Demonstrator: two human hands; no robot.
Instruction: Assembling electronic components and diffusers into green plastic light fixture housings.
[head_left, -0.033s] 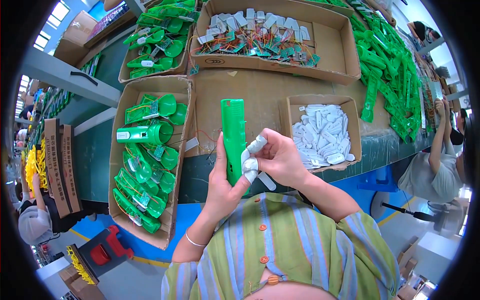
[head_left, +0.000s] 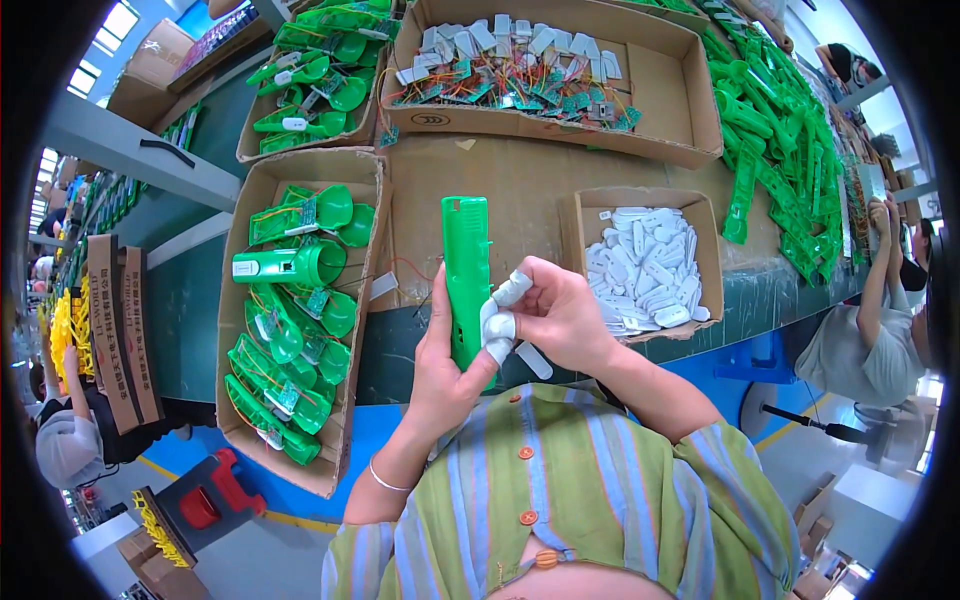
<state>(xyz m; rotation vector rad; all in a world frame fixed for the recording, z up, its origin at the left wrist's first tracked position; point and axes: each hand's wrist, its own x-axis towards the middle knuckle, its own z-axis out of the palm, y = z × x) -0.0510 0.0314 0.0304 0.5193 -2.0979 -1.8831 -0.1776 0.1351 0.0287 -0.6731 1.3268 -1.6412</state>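
My left hand (head_left: 440, 375) is wrapped round a long green plastic housing (head_left: 466, 240), held upright in front of me. Its thumb presses across the housing's lower right side. My right hand (head_left: 565, 315) is closed, with thumb and forefinger bent in against the housing's right edge. What those fingertips pinch, if anything, is hidden. White wrapping covers some fingertips. A thin red wire runs out left of my left hand, near a small white piece (head_left: 384, 286) on the cardboard. A flat white plastic piece (head_left: 535, 360) lies below my right hand, by the table edge.
Left stands a carton (head_left: 365, 225) of green housings with wired circuit boards. At the back, another carton (head_left: 660, 100) holds boards with white parts. Right sits a box (head_left: 577, 225) of white plastic pieces (head_left: 645, 265). Green shells (head_left: 790, 170) are heaped far right; a co-worker (head_left: 865, 330) is beyond.
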